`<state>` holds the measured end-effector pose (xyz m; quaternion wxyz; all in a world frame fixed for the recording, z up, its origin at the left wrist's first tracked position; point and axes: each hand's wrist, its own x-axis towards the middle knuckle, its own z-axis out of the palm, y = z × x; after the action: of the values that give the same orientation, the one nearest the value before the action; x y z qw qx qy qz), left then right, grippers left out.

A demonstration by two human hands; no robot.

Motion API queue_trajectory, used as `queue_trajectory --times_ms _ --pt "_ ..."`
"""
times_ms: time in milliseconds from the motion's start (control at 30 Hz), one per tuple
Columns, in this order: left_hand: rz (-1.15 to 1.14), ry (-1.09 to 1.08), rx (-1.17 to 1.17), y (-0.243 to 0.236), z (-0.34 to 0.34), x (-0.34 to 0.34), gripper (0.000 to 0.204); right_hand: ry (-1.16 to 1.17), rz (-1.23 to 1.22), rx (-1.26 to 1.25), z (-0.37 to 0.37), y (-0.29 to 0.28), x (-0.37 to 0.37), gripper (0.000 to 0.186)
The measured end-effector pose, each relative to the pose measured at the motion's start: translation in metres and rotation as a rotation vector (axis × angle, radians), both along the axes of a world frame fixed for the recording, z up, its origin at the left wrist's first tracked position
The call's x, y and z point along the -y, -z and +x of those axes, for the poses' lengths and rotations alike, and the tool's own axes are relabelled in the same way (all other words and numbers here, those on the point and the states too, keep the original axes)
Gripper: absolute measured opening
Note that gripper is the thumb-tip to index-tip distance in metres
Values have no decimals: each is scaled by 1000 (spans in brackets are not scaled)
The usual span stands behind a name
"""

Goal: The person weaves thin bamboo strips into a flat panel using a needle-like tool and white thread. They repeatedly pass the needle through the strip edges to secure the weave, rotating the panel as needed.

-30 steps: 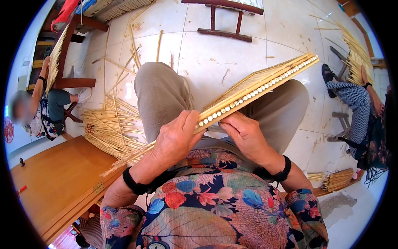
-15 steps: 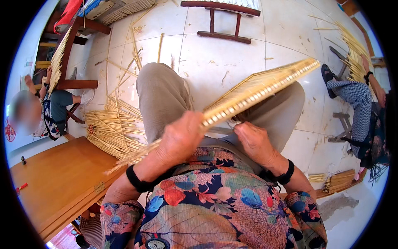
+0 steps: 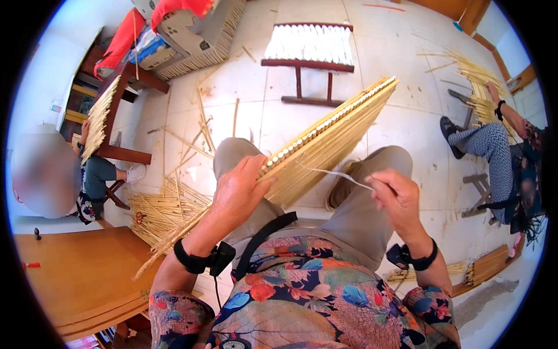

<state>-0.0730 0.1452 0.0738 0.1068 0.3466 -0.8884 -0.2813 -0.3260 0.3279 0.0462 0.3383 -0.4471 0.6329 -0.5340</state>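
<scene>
A panel of pale straw stalks (image 3: 340, 136), with a row of round white cut ends along its upper edge, slants up to the right over my knees. My left hand (image 3: 235, 186) grips its lower-left end, and loose stalk tips run down-left past my wrist. My right hand (image 3: 395, 198) pinches a thin pale string (image 3: 343, 175), which runs back to the panel's face. Its far end on the panel is too small to make out clearly.
Loose stalks (image 3: 163, 209) lie on the floor at left, beside a wooden cabinet (image 3: 81, 279). A wooden rack (image 3: 299, 64) stands ahead. One co-worker (image 3: 102, 180) sits at left beside a wooden frame, another (image 3: 494, 168) at right with stalks.
The panel has tilted, showing more of its side face. My right hand has moved out to the right from under it, drawing the string into view. The camera view has shifted.
</scene>
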Motion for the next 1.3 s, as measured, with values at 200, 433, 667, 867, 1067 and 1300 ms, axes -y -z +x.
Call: queue_trajectory --times_ms 200,433,667,867,1067,1300 --pt "82 -115 -108 -40 22 4 39 -60 -80 201 -24 -34 -2 13" --pt "166 -284 -345 -81 46 10 39 -56 -543 542 -16 -95 41 21" --pt "282 -425 -530 -75 68 11 34 -18 -612 715 -16 -103 79 18" --pt "376 -445 -555 -59 71 7 32 125 -490 577 -18 -89 104 21" --pt "363 -449 -479 -58 70 11 34 89 -460 518 -26 -86 117 21" --pt "492 -521 -453 -56 76 17 37 32 -403 143 4 -87 132 15"
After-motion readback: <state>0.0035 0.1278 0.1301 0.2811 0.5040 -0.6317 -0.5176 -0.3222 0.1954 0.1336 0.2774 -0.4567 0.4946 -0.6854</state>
